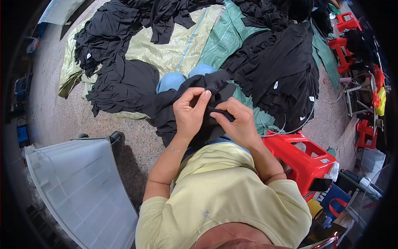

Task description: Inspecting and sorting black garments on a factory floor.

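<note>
Handling: black garment on the lap, both hands working one spot of it
Left hand: near picture centre, fingers curled shut, thumb and forefinger pinching a fold of the garment
Right hand: just beside the left hand at its 3 o'clock, fingers closed on the same fabric; may hold a small dark tool, too small to tell
Garment place: draped over blue-jeaned knees, spilling toward 9 o'clock onto the floor sheet
Step, my read: close inspection or trimming of a seam or edge, mid-step, garment not yet put aside
Next move, my read: needs fabric kept taut between the two pinches, small fingertip shifts along the edge, no big arm motion
Left pile: black garments at 10 to 11 o'clock on a yellowish woven sheet
Right pile: bigger heap of black garments at 1 to 2 o'clock on a green sheet, white tags showing
Red stool: plastic, at 4 o'clock, near the right elbow
Bin: translucent grey plastic tub at 8 o'clock, on the speckled floor
Far edge: more red stools at 2 o'clock, clutter beyond is blurred
Wearer: pale yellow shirt, thin bracelet on left wrist
</note>
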`<state>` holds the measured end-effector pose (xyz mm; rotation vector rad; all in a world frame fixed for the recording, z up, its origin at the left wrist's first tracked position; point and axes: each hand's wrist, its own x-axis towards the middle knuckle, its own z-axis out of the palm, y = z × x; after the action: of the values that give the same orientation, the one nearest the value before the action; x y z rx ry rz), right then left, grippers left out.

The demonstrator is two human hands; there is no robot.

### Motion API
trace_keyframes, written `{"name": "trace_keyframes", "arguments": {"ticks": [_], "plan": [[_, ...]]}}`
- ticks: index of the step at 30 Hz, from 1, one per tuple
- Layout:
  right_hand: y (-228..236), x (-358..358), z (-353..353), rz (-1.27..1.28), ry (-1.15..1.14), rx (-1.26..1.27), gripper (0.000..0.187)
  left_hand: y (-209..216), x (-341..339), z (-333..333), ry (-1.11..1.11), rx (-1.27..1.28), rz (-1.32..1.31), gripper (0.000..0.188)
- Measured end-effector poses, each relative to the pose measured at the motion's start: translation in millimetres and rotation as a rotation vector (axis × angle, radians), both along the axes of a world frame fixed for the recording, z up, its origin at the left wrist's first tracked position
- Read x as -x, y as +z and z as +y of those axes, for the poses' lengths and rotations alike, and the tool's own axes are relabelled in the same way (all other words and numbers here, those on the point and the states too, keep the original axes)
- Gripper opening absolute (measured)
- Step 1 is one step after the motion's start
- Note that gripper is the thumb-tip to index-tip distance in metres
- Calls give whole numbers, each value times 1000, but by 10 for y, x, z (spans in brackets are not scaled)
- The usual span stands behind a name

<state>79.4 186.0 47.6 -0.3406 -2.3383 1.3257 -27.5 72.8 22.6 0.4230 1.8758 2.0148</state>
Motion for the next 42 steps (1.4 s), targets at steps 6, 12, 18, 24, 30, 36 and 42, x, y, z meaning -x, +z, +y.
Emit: {"name": "trace_keyframes", "arguments": {"ticks": [6,12,18,24,30,36,42], "plan": [[-127,-33,-14,62,33,-91,19,-89,59,-254,-294,162,-3,8],[-203,-37,-47,75,48,-95,19,-119,96,-372,-362,52,-378,6],[-262,-69,-95,98,37,-153,22,-151,42,-410,-408,94,-339,9],[-323,-99,-51,75,107,-162,25,-164,-83,-435,-331,195,100,12],[-370,-113,-26,85,111,-135,22,-109,-167,-488,-371,281,312,18],[-366,-123,9,26,138,-47,19,-162,-224,-480,-319,273,469,13],[-429,-155,-80,-110,14,304,10,-247,-320,-449,-154,-111,-630,5]]}}
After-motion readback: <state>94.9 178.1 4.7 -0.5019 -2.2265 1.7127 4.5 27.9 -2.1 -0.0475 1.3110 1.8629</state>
